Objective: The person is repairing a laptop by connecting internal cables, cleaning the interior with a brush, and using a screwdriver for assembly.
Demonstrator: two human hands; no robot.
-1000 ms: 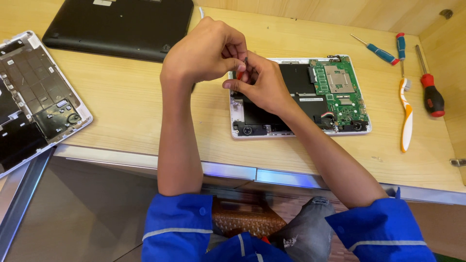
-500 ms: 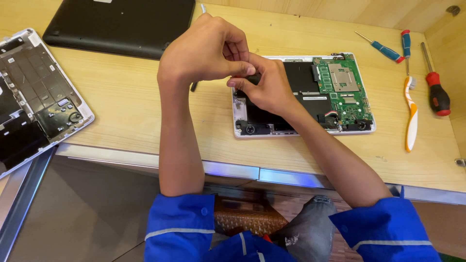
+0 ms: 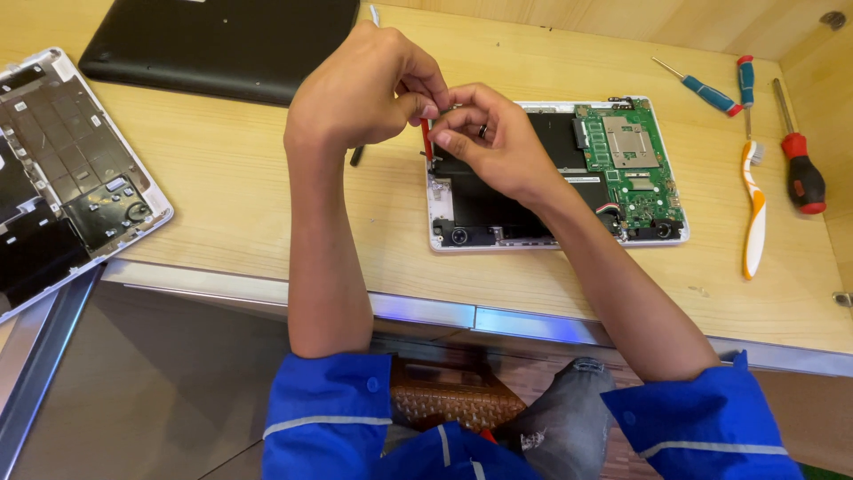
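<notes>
Above the left end of an opened white laptop base (image 3: 462,233), the left hand (image 3: 360,89) and right hand (image 3: 493,142) are meeting, both pinching a small red tool (image 3: 427,140) that is pointing down at the base. On the table (image 3: 249,213), screwdrivers (image 3: 800,151) and a toothbrush (image 3: 753,213) are lying to the right.

An electronics repair workshop: a light wooden table (image 3: 267,213) carries an opened white laptop base with a green circuit board (image 3: 626,160), a stripped keyboard chassis (image 3: 62,178), a closed black laptop (image 3: 222,40) and several screwdrivers (image 3: 800,151).
</notes>
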